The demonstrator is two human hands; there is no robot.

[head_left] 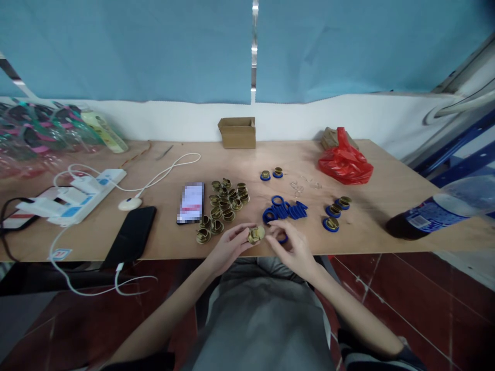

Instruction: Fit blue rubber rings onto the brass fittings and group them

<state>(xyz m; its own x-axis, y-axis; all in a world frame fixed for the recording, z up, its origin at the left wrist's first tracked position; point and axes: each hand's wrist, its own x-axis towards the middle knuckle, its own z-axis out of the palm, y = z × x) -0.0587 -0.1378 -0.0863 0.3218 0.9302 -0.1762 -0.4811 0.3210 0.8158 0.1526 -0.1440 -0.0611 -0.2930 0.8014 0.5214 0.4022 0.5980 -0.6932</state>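
The person sits at the near edge of a wooden table (386, 206), both forearms reaching up from the lap. The left hand (228, 247) is closed around a brass fitting (256, 234), pinching it between thumb and fingertips just over the table's near edge. The right hand (294, 247) is close beside it, its fingers curled onto a blue ring (282, 238) that lies at the near edge; whether the ring is lifted or resting on the wood cannot be told. The two hands are nearly touching, with the brass fitting between them.

Just beyond the left hand a heap of brass fittings (224, 203) spreads toward the middle of the table. Beyond the right hand lies a pile of blue rings (285, 210). To the right of that pile stand three joined pieces (335, 211), brass on blue, and two more joined pieces (271, 174) sit farther back near the middle.

Left of the brass heap a phone with a lit screen (191, 202) lies flat, and a dark phone (132, 235) lies at the near edge with a white cable running off the table. A white power strip (77, 198) sits toward the left edge. At the far edge stand a small cardboard box (237, 132) and a red plastic bag (345, 162). A dark drink bottle (436, 208) lies on its side at the right edge.
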